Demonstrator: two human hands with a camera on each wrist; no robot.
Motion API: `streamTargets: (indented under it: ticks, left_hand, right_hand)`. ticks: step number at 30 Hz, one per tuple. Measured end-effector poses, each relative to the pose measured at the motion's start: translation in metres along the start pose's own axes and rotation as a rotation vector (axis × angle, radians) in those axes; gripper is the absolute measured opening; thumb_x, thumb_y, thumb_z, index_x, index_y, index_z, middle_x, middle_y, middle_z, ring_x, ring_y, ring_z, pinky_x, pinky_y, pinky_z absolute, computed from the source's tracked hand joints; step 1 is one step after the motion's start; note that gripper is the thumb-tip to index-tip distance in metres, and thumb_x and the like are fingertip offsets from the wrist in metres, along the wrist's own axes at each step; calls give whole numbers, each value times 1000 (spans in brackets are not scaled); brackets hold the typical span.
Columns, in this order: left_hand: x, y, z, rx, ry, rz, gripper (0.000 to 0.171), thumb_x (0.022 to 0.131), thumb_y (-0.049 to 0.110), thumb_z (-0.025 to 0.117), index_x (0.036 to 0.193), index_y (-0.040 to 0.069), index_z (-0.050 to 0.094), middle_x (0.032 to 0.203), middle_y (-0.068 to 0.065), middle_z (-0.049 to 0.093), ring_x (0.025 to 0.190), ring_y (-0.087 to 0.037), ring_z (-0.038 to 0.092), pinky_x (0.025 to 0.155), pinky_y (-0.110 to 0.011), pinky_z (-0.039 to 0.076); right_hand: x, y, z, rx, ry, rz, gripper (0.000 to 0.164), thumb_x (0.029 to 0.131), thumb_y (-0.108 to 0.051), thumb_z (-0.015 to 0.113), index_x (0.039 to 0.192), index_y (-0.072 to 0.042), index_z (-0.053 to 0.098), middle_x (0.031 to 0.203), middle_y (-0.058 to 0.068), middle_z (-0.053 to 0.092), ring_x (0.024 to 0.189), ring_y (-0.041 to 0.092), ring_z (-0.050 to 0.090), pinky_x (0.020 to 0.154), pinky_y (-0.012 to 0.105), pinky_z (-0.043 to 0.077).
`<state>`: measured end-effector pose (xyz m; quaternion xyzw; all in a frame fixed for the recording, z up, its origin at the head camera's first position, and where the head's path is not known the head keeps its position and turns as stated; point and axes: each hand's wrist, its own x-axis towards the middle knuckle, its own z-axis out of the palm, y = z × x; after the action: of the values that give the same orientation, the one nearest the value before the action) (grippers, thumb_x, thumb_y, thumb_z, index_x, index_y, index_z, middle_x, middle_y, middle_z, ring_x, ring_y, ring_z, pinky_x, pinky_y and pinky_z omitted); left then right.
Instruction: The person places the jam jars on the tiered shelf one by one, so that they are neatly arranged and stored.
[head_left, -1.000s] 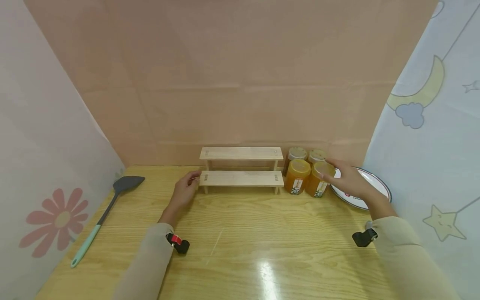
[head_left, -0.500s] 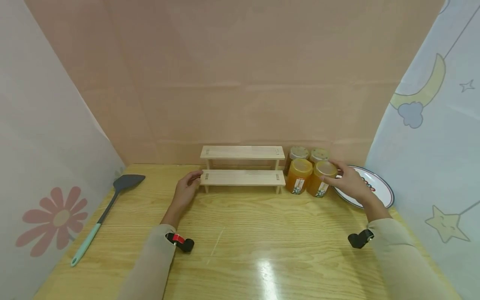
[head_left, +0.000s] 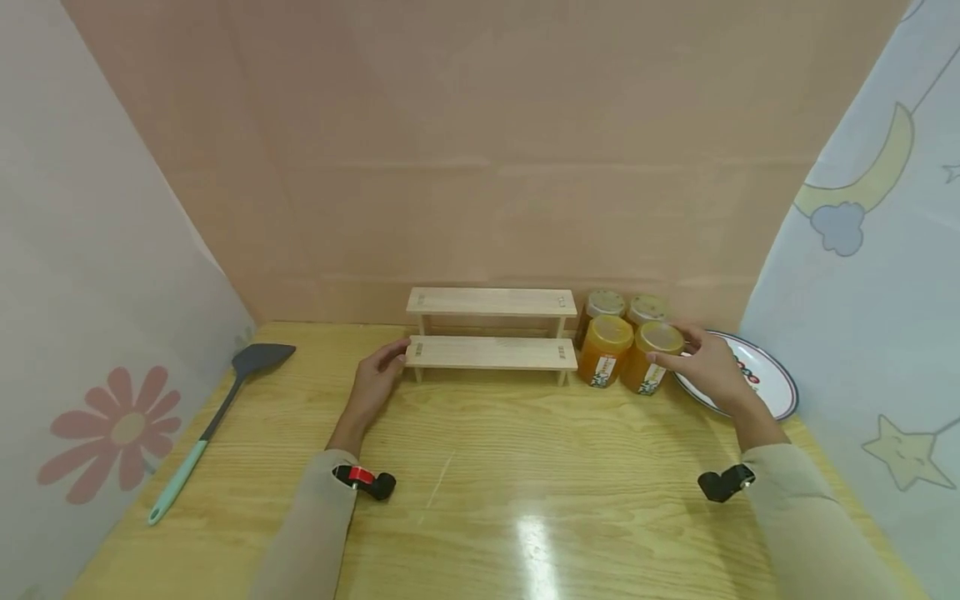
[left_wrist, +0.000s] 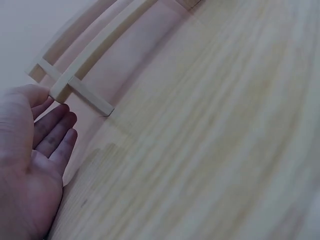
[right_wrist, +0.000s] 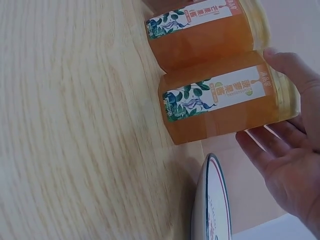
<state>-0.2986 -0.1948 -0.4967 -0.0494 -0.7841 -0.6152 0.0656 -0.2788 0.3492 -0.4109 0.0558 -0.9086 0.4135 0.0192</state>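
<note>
A two-tier wooden shelf (head_left: 491, 352) stands by the back wall. My left hand (head_left: 375, 379) is at the left end of its lower board, thumb and forefinger touching the board's corner; in the left wrist view the other fingers (left_wrist: 55, 132) extend loosely below it. My right hand (head_left: 712, 368) holds the front right jam jar (right_wrist: 215, 102) around its yellow lid, thumb on one side and fingers on the other. That jar stands upright on the table. Beside it is another orange jam jar (head_left: 606, 350), with two more jars (head_left: 604, 303) behind them.
A white oval plate (head_left: 780, 387) with a dark rim lies right of the jars, partly behind my right hand. At the left lies a spatula (head_left: 197, 450) with a grey blade and mint handle. Cloth-like walls enclose the table (head_left: 480, 500) on both sides and behind.
The head view has shifted, so everything appears slightly farther right. My left fingers sit a little closer over the shelf's corner. My right hand stays at the same jar, which has not visibly moved.
</note>
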Motion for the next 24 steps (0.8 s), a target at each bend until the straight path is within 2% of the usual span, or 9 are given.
streamTargets:
  ticks: [5,8,10,12,16,18,20,22,24]
  left_hand:
    - [-1,0,1,-16,-5,3,39,108,21,57,144,9,60,152,-13,57,145,-29,50,120,-44,41]
    - [-1,-1,1,-19,-4,4,39,108,21,57,145,10,60,153,-12,57,145,-28,49,121,-45,40]
    - [-1,0,1,-16,-5,5,39,108,21,56,145,10,60,153,-12,57,145,-28,49,120,-45,40]
    - [-1,-1,1,-15,-3,6,39,108,21,56,145,10,60,152,-12,57,145,-29,50,120,-45,40]
    - [1,-2,4,-6,-3,6,38,108,21,57,144,11,60,152,-12,57,144,-28,50,118,-42,43]
    - [2,-3,5,-4,-3,4,38,108,21,57,144,12,61,152,-11,57,143,-27,51,116,-38,45]
    - [3,-3,6,-5,-7,3,38,108,21,56,144,12,60,152,-11,57,143,-27,52,114,-31,46]
    - [3,-3,7,-10,-8,4,38,108,21,56,144,12,60,152,-11,57,142,-27,52,110,-25,47]
    - [3,-3,7,-16,-7,7,38,108,20,56,144,11,61,152,-11,57,142,-27,53,106,-19,47]
  right_hand:
    - [-6,-7,-3,-30,0,32,87,94,-47,75,161,-8,35,163,23,40,145,51,42,101,37,57]
    - [-8,-12,-8,-11,7,27,89,94,-47,75,162,-8,33,162,24,39,100,38,71,78,43,62]
    - [-8,-14,-11,5,25,4,85,94,-44,75,159,-7,36,158,23,47,73,16,67,59,32,57]
    - [-9,-18,-16,19,45,-21,80,94,-41,77,157,-6,41,153,18,54,64,-6,51,52,24,50]
    - [-11,-29,-29,-6,76,-23,74,93,-41,77,152,-7,47,145,12,61,90,-12,55,62,19,52]
    - [-13,-36,-37,-24,75,-4,78,94,-44,76,155,-8,43,151,15,56,105,10,66,62,18,51]
    - [-15,-44,-44,-51,78,6,80,95,-46,74,157,-8,42,154,20,52,125,26,62,67,14,50]
    - [-16,-53,-50,-70,90,15,80,94,-49,73,157,-11,42,153,13,54,133,25,57,73,10,49]
    - [-17,-62,-55,-70,109,19,78,94,-50,73,155,-12,45,144,-2,59,125,12,61,74,9,48]
